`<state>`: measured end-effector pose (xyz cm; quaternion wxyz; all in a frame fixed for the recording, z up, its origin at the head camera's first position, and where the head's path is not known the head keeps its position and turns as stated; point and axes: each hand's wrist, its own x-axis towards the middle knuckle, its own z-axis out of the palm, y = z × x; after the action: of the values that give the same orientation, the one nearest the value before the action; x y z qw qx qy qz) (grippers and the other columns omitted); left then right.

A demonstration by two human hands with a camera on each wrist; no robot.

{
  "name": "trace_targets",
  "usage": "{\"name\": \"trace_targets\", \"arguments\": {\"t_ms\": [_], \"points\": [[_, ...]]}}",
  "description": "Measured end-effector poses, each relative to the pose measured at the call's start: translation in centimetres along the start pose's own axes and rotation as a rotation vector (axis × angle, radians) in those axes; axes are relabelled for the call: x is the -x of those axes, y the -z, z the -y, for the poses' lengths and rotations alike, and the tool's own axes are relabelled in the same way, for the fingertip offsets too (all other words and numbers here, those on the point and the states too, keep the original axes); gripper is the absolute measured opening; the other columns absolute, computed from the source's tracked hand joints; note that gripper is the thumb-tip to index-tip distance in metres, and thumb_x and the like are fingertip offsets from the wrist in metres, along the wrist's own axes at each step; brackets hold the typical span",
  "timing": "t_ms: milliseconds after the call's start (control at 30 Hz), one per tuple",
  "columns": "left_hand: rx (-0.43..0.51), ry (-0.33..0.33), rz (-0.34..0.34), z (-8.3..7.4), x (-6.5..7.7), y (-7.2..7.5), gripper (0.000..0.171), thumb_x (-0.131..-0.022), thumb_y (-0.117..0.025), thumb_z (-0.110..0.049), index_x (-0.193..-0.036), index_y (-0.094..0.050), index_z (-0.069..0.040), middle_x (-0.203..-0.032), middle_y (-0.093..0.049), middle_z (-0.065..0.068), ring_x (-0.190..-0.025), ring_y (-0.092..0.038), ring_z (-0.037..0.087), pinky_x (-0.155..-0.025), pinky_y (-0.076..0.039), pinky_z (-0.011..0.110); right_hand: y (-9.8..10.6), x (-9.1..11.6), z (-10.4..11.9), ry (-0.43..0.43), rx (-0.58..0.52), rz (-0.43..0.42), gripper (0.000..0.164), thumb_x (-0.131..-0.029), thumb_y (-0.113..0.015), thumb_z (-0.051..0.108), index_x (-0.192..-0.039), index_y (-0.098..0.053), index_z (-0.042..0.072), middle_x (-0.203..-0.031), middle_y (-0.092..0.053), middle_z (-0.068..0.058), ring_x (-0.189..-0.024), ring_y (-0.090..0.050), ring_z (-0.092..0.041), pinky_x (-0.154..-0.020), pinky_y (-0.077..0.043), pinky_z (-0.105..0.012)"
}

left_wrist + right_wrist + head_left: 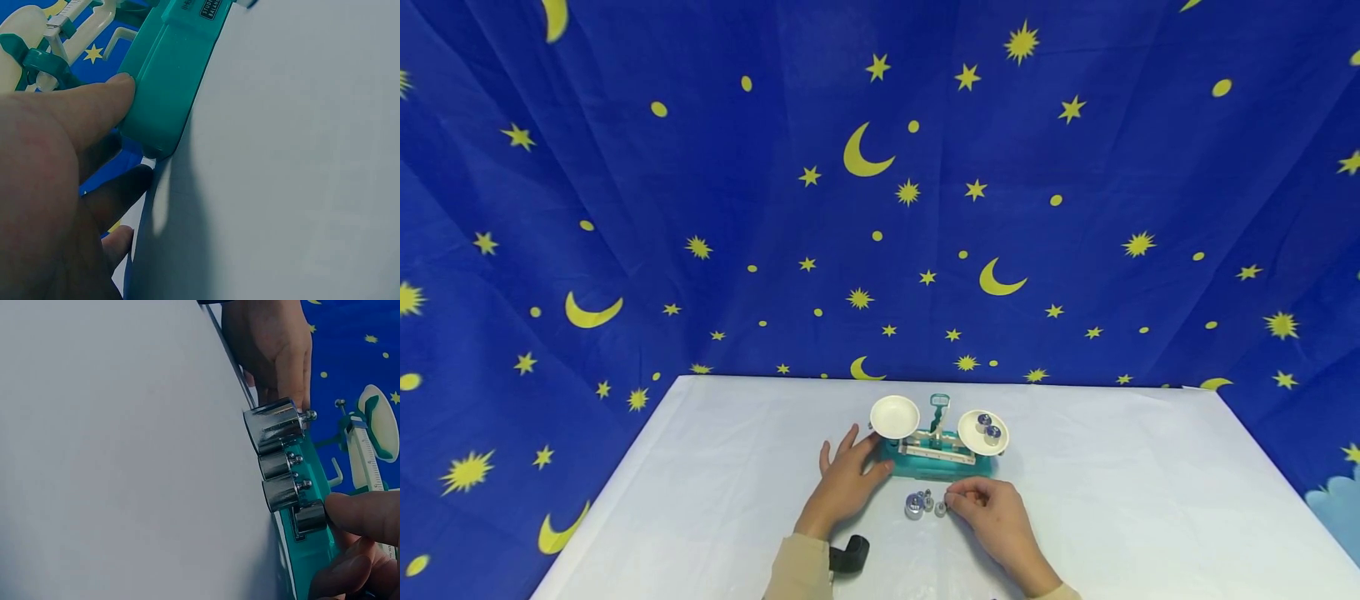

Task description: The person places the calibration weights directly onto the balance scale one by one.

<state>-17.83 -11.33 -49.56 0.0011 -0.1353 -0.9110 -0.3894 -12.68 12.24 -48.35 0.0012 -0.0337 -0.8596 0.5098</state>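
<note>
A teal balance scale [936, 468] with two white pans stands on the table. Two metal weights [988, 429] sit in its right pan [970, 443], which hangs lower than the left pan [895, 417]. At the base's left end my left hand [842, 483] rests with fingers spread, its thumb touching the base [169, 75]. My right hand [1000, 521] is in front of the scale, pinching the top of a small metal weight [310, 517]; the knob is hidden by the fingertips. Beside it stand several other weights, the largest [913, 506] at the left.
A white sheet covers the table [737, 467]. Behind it hangs a blue cloth [790, 217] printed with yellow stars and moons. Close to my left sleeve is a black curved object [852, 557].
</note>
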Motion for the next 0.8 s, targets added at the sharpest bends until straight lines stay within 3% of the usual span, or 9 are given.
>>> {"name": "trace_targets", "arguments": {"t_ms": [800], "points": [[-0.002, 0.004, 0.009, 0.1, -0.1, 0.0, 0.058, -0.098, -0.059, -0.040, -0.146, -0.052, -0.009, -0.148, -0.053, 0.009, -0.149, -0.024, 0.041, -0.114, 0.006, 0.070, 0.7, 0.3, 1.5, 0.018, -0.012, -0.019, 0.004, -0.082, -0.079, 0.011, -0.085, -0.077, 0.012, -0.065, -0.054, 0.004, -0.059, -0.049, -0.010, -0.049, -0.041, -0.020]]}}
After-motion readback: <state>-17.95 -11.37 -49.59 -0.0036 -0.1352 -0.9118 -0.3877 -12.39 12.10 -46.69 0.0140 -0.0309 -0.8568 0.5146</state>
